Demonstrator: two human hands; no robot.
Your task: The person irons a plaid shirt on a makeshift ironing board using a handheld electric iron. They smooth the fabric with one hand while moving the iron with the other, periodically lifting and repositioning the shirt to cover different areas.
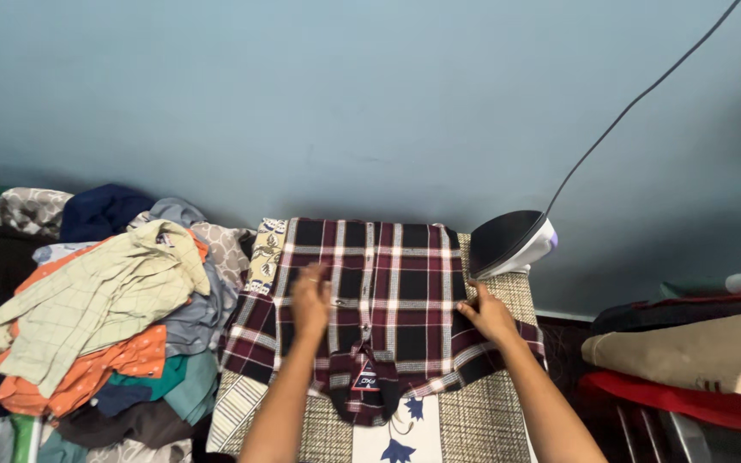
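A dark red, black and white plaid shirt lies flat on the ironing board, collar toward me. My left hand rests palm down on the shirt's left front, fingers together near the button line. At the shirt's right edge, my right hand pinches the fabric where a sleeve folds under. An iron stands upright on its heel at the board's far right corner, just beyond my right hand.
A big heap of crumpled clothes fills the left side. Folded garments are stacked at the right. The iron's dark cord rises up across the blue wall. The board has a patterned cover.
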